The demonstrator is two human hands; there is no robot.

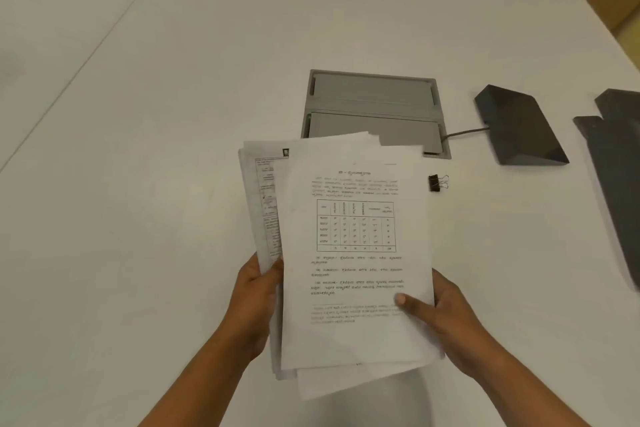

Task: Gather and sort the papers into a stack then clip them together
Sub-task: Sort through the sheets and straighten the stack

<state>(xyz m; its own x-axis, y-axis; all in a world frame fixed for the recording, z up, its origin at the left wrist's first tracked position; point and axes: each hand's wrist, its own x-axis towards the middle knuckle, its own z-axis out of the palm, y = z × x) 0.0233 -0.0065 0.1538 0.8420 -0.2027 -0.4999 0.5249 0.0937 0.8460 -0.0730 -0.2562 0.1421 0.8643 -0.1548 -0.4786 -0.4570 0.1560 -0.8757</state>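
Note:
I hold a loose, fanned bundle of printed papers (356,253) above the white table (156,149). The top sheet shows text and a table grid. My left hand (254,302) grips the bundle's left edge, where the lower sheets stick out askew. My right hand (440,315) holds the right edge, thumb pressed on the top sheet. A black binder clip (437,182) lies on the table just right of the papers' upper corner, touched by neither hand.
A grey recessed cable box (374,104) sits in the table behind the papers. A cord runs from it to a dark wedge-shaped device (519,126). Another dark flat object (616,163) lies at the right edge.

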